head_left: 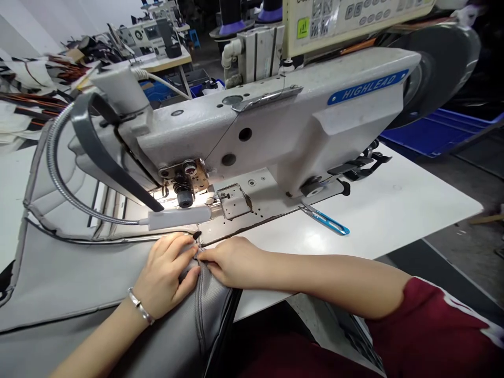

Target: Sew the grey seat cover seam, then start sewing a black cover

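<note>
A large grey seat cover (90, 273) with dark piped edges lies over the left of the sewing table and hangs down at the front. My left hand (167, 275), with a silver bracelet at the wrist, pinches the cover near a seam. Close against it, my right hand (232, 262) grips the same seam between thumb and forefinger, so the two hands nearly touch. Just beyond them stands a white sewing machine (268, 121), its lit needle area a little to the left of my fingertips. The exact spot pinched is partly hidden by my fingers.
Blue thread snips (326, 219) lie on the white tabletop (397, 205), right of the machine bed. A lamp on a flexible metal neck (59, 173) curves down at the left. Behind are a control panel (354, 21), a blue bin (441, 131) and another sewing machine (147, 39).
</note>
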{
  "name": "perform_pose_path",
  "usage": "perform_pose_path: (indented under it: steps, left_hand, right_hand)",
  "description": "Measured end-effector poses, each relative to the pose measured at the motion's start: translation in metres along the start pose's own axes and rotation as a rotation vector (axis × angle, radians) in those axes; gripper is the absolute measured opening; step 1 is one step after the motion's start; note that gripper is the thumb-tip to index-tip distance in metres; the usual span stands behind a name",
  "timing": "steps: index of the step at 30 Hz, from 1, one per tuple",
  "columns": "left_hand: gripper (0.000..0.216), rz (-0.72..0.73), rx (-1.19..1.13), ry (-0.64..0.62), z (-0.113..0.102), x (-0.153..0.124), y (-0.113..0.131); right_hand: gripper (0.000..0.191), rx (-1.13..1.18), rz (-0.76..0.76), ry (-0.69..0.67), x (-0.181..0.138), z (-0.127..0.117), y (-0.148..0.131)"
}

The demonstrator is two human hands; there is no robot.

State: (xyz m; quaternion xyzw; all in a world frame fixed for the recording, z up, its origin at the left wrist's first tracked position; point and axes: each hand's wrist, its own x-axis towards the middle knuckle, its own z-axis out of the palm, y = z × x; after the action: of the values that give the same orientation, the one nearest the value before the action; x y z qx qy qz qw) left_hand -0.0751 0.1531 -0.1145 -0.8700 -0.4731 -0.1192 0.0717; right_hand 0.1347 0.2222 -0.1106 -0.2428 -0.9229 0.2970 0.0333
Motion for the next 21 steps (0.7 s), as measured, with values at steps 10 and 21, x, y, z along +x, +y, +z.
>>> perform_pose_path:
  steps: [10, 21]
  left_hand:
    - [0.027, 0.0, -0.111, -0.042, -0.009, 0.003, -0.006]
    - [0.038, -0.044, -0.14, -0.075, -0.021, 0.001, -0.013]
  right_hand:
    - [0.022, 0.156, 0.095, 0.011, 0.007, -0.005, 0.004]
    - [0.012, 1.221, 0.507, 0.147, 0.031, 0.002, 0.001]
